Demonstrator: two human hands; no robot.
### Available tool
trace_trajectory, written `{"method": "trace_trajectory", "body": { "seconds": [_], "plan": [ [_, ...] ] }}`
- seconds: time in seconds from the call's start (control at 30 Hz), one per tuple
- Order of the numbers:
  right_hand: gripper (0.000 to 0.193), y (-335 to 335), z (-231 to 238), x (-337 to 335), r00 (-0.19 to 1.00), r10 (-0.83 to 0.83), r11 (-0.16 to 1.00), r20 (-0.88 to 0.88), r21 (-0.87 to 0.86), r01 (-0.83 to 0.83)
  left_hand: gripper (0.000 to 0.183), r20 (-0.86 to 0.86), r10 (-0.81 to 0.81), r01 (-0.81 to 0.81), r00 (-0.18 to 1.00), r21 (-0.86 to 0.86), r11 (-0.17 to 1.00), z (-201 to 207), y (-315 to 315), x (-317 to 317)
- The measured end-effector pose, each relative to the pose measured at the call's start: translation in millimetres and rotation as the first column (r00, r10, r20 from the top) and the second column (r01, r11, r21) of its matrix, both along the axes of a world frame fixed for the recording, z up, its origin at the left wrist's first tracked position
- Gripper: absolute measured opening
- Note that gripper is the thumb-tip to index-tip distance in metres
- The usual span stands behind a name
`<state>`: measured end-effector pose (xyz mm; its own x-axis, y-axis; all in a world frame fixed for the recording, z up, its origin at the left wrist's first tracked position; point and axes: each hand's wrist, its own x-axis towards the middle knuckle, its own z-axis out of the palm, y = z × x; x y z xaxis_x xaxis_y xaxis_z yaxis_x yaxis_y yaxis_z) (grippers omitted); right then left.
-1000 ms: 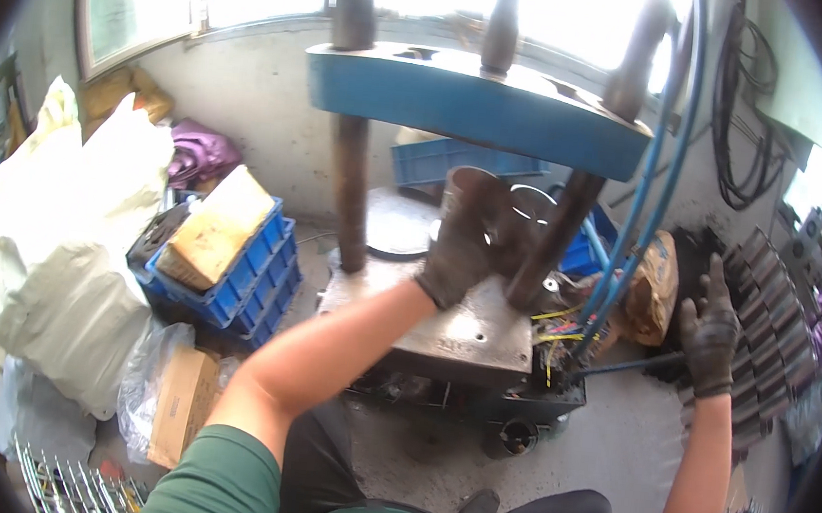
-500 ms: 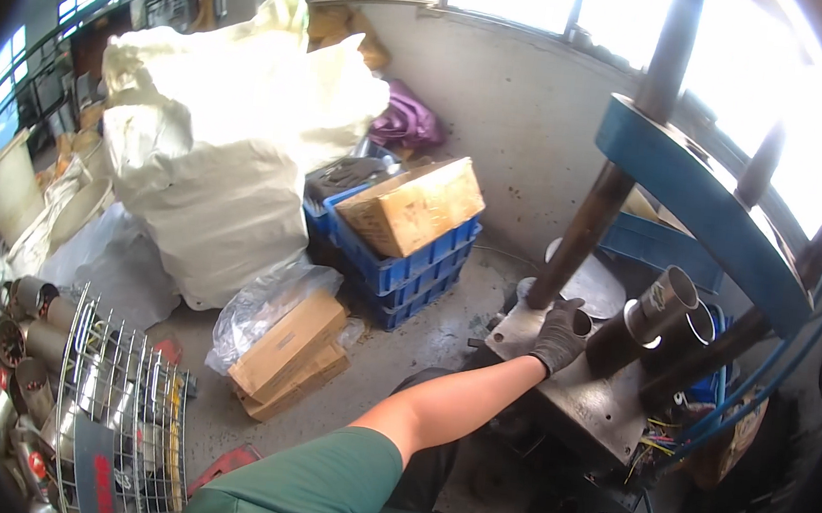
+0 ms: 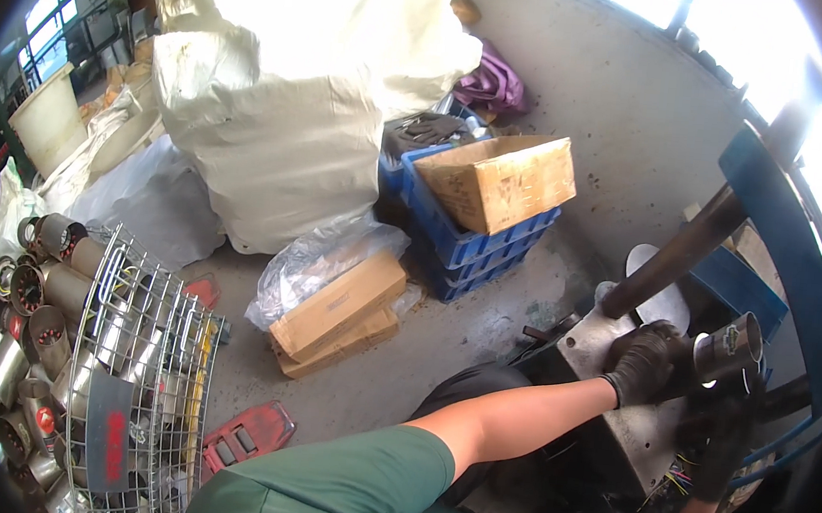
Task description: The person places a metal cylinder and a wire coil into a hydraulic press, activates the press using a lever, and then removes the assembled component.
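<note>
Hands (image 3: 644,363) (image 3: 725,442), two gloved, sit near one metal tube (image 3: 727,349): left curled, right's openness and either's grasp impossible to tell.

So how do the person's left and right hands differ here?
The left hand sits left of the metal tube; the right hand is lower and farther right. The left hand's back shows clearly, while the right hand looks darker and blurred. Both wear dark gloves.
</note>
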<state>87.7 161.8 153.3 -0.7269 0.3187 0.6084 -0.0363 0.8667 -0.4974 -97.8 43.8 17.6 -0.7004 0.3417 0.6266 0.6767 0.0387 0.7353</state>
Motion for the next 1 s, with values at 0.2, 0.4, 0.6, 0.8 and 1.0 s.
{"method": "trace_trajectory", "body": {
  "seconds": [0.2,0.4,0.6,0.8,1.0],
  "plan": [
    [0.050,53.5,3.4,-71.7,0.993,0.052,0.996,0.110,-0.072,-0.044,0.027,0.053,-0.276,0.254,0.960,0.256,0.933,8.2,3.1,26.6],
    [0.042,158.1,-11.2,-51.4,0.991,0.059,0.989,0.122,-0.142,-0.041,0.034,0.159,-0.359,0.306,0.919,0.283,0.909,12.9,25.5,46.5],
    [0.043,131.6,-25.7,-18.0,0.976,-0.004,0.967,-0.216,-0.250,-0.052,0.028,0.288,-0.478,0.337,0.830,0.424,0.841,-19.4,35.8,41.5],
    [0.049,-5.3,-69.8,48.5,0.864,-0.041,0.366,-0.501,-0.812,-0.454,0.072,0.538,-0.810,0.597,0.233,0.578,0.556,29.5,-15.7,80.1],
    [0.062,-64.0,-84.9,86.7,0.949,-0.053,0.130,-0.310,-0.945,-0.301,0.079,0.434,-0.869,0.585,0.237,0.651,0.484,24.9,-21.8,108.0]
  ]
}}
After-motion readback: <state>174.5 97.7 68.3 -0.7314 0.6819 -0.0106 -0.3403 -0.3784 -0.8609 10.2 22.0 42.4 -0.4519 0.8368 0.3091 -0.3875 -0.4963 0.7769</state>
